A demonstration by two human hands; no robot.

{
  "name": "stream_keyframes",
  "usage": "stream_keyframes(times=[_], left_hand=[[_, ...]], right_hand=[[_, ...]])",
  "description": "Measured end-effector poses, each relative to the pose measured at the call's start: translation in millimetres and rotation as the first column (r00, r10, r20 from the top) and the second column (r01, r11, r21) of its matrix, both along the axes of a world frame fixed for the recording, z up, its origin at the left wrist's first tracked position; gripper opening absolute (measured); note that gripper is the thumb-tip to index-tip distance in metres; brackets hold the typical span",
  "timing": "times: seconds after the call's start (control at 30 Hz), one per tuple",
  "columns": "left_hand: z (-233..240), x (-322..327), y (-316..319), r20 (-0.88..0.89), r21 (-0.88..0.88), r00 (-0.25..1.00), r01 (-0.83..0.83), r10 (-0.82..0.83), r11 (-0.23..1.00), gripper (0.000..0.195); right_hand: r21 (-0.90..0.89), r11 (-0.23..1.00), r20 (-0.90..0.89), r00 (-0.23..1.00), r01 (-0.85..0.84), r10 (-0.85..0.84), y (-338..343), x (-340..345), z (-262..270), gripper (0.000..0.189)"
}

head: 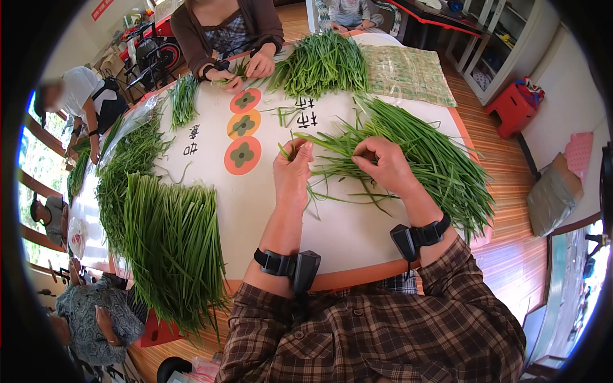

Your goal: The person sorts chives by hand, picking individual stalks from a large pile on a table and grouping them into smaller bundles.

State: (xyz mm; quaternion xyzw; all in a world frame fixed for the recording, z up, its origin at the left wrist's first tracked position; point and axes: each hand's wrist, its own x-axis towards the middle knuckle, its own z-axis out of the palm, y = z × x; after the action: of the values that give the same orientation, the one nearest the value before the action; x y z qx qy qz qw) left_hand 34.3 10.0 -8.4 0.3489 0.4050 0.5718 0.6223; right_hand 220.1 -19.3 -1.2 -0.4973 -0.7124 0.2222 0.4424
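My left hand [293, 167] is closed around a few green Chinese chive stalks [284, 152] above the middle of the table. To its right, my right hand [380, 163] has its thumb and fingertips curled together over the near side of a loose chive pile [421, 153]; whether a stalk is between them cannot be told. Stray leaves lie on the tabletop [330, 239] below both hands. A thick, neatly aligned chive bundle [172, 244] rests at the left near edge. Another heap of chives [325, 64] lies at the far side.
Across the table a person's hands [249, 72] hold chives beside a small bunch [184, 100]. A woven mat [407, 74] covers the far right corner. Tangled greens [129, 163] and plastic film line the left side, where other people are. A red stool [515, 107] stands right of the table.
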Motion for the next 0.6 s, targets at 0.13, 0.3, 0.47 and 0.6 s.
stream_keyframes(times=[0.13, 0.3, 0.47, 0.6], left_hand=[[0, 0, -1, -0.018, 0.009, 0.998, 0.062, -0.062, 0.998, 0.017], [-2, -4, 2, 0.100, 0.050, 0.993, 0.053, -0.058, 0.997, 0.019], [-2, -14, 6, 0.251, 0.042, 0.968, -0.039, 0.028, 0.998, 0.023], [-2, -25, 10, 0.470, 0.079, 0.882, -0.008, -0.031, 0.997, 0.023]], right_hand=[[0.013, 0.998, 0.085, 0.995, -0.059, 0.057, -3, -2, 6, 0.010], [-0.134, 0.990, 0.006, 0.999, -0.038, 0.040, 0, 2, -1, 0.010], [-0.135, 0.987, -0.010, 0.996, 0.084, -0.086, 2, 9, 0, 0.010], [-0.179, 0.976, -0.213, 0.964, 0.125, -0.162, 8, 15, -7, 0.010]])
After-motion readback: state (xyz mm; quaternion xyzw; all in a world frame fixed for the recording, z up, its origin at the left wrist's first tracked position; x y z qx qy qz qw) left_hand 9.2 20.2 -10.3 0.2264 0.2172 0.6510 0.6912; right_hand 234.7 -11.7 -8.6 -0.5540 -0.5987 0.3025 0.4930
